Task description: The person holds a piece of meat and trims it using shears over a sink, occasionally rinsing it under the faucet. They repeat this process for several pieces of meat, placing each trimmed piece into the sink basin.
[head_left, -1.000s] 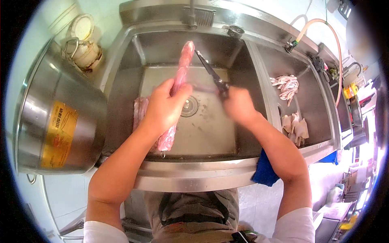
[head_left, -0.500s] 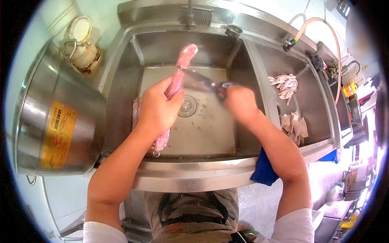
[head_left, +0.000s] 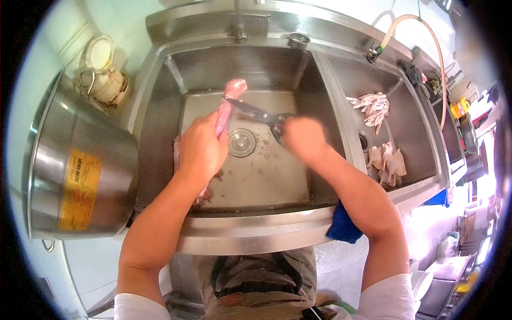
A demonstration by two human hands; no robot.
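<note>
My left hand (head_left: 202, 146) is wrapped around a long, raw pink piece of meat (head_left: 236, 88) over the large sink basin. The meat's rounded upper end sticks out above my fist, and its middle is hidden by my fingers. My right hand (head_left: 306, 137) grips the handles of dark scissors (head_left: 260, 113). Their tips touch the left side of the meat, just below its upper end, with the blades reaching across it. More raw meat (head_left: 176, 152) lies along the basin's left wall, partly behind my left hand and forearm.
Pale slender pieces (head_left: 373, 108) and flat pale pieces (head_left: 386, 162) lie in the smaller right basin. A large steel pot (head_left: 112, 176) stands at the left. The big basin has a round drain (head_left: 242, 143). A hose (head_left: 440, 61) arches at the right; a blue cloth (head_left: 344, 225) hangs in front.
The meat's upper end has come lower and towards me, with my left hand around it. The scissors have moved left and down with my right hand, and their handles now show more clearly.
</note>
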